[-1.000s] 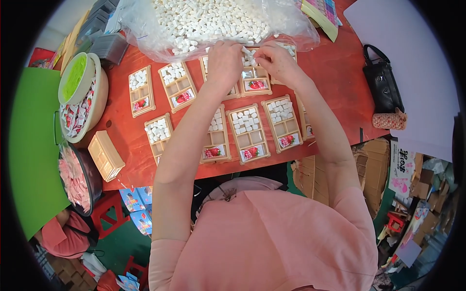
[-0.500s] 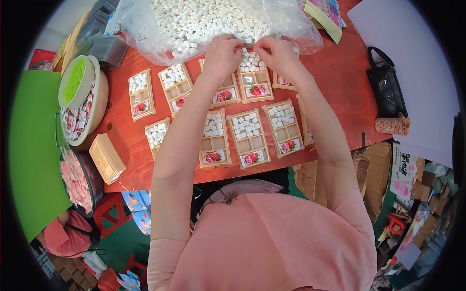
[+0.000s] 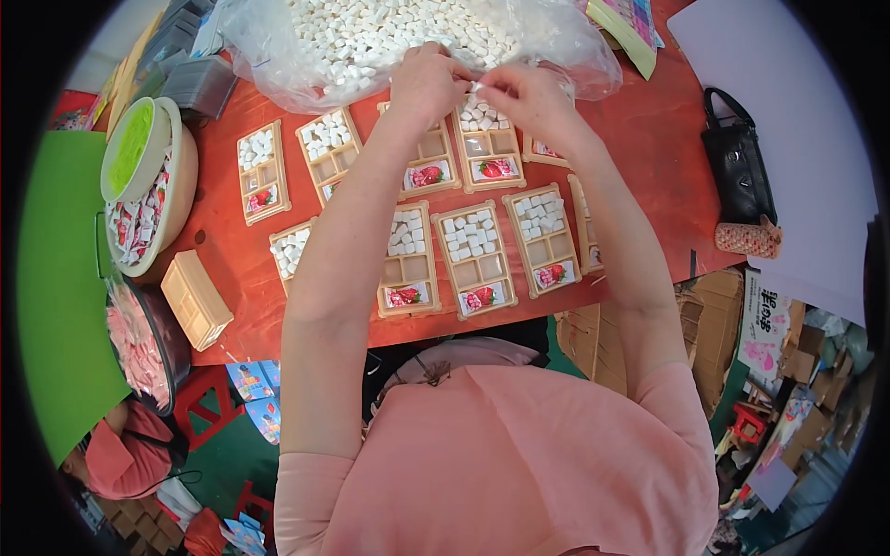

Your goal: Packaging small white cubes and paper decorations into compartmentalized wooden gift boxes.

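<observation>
Both my hands meet above the far end of a tan compartment tray point(image 3: 491, 148), whose large section holds small white marshmallows and whose near slot holds a strawberry-printed packet point(image 3: 496, 169). My right hand point(image 3: 533, 102) pinches a white marshmallow point(image 3: 476, 88) at its fingertips. Close beside it, my left hand point(image 3: 428, 88) is closed with curled fingers, and what lies in them is hidden. Just beyond, a clear plastic bag point(image 3: 264, 79) spills open with a heap of loose marshmallows point(image 3: 371, 42). My forearms partly cover neighbouring trays.
Similar filled trays, such as one tray point(image 3: 473, 269), stand in two rows on the red table point(image 3: 640, 185). At left are a bowl of packets point(image 3: 185, 185), stacked empty trays point(image 3: 197, 298) and a dark tub point(image 3: 162, 343). A black handbag point(image 3: 739, 171) lies at right.
My hands have shifted slightly at the tray's far end, and a marshmallow now shows at the right fingertips. The whole view has moved a little.
</observation>
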Available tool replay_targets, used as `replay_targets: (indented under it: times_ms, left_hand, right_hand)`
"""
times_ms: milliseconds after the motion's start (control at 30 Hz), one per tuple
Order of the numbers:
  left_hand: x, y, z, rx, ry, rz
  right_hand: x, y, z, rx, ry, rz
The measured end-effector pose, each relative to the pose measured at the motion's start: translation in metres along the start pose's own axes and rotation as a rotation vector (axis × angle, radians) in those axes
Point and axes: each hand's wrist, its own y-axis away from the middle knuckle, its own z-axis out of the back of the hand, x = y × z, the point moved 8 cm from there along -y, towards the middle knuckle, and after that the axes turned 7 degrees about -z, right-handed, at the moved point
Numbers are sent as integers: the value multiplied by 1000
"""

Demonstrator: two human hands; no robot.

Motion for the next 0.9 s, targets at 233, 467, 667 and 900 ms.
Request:
replay_targets:
  times_ms: [233,467,667,900]
  left_hand:
    - [14,-7,-8,-3,73,-23]
    - [-9,23,19,-119,227,-145]
    - [-35,39,14,-135,-129,-186]
    - [-39,49,9,-143,-71,-213]
  right_hand:
    - [12,10,-18,-150,266,255]
    - [0,26,0,-95,114,110]
    - [-6,33,-8,-110,216,38]
    - [-15,25,7,-273,239,57]
